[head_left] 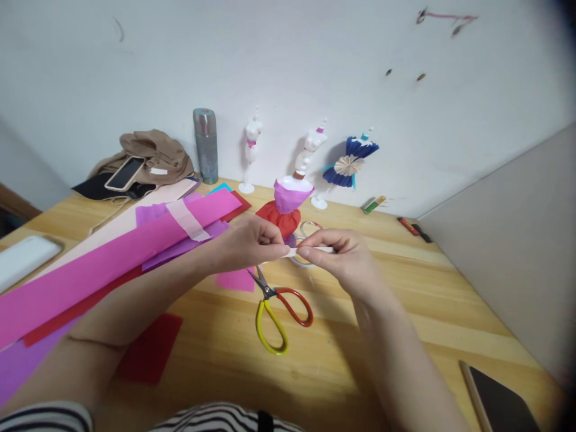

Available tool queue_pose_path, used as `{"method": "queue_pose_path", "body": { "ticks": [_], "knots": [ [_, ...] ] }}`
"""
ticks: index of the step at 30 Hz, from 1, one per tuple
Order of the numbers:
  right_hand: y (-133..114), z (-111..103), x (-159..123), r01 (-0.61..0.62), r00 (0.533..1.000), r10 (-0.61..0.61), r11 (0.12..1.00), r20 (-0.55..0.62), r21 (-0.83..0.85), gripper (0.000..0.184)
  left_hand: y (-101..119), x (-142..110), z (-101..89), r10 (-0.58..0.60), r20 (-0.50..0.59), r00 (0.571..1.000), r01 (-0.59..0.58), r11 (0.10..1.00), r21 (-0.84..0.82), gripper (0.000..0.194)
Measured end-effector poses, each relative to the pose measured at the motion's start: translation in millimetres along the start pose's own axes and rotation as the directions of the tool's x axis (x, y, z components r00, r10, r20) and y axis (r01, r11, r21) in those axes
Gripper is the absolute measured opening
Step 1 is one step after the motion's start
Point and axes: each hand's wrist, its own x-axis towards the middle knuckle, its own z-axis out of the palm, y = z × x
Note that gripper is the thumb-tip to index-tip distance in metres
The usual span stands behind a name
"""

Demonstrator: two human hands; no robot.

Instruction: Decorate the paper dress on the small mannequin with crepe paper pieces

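Note:
Fingertips close together, my left hand point(261, 241) and my right hand point(339, 255) both pinch a narrow white strip point(293, 252). It looks like paper or tape; I cannot tell which. Just behind the hands stands a small white mannequin wearing a pink-purple top and red skirt point(288, 207); its lower part is hidden. Rolls of tape point(310, 227) lie partly behind my right hand. Scissors point(269, 293) with one yellow and one red handle lie with parted blades on the table below the hands. Beside their tips is a pink paper piece point(234, 280).
Long pink and purple paper sheets point(135, 246) cover the left side, with a red piece point(153, 348) nearer me. Small mannequins point(252, 144), one in a blue dress point(344, 168), and a thermos point(206, 147) stand along the wall. A phone point(495, 396) lies at right on the wooden table point(432, 312).

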Motion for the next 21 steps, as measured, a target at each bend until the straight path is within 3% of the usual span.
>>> {"method": "queue_pose_path", "body": {
  "ticks": [8,14,21],
  "knots": [
    [2,1,1,-0.02,0.996,0.016,0.999,0.085,0.041,0.033,-3,3,-1.5,-0.061,-0.003,0.998,0.061,0.998,-0.036,0.029],
    [7,-7,5,-0.024,0.994,0.014,0.995,0.105,0.096,0.033,-1,2,-11.6,-0.157,0.129,0.979,0.179,0.968,-0.178,0.051],
    [5,-16,6,-0.012,0.994,0.002,0.996,0.111,0.093,0.043,0,2,-22.1,-0.13,0.219,0.967,0.141,0.989,-0.035,0.037]
  ]
}}
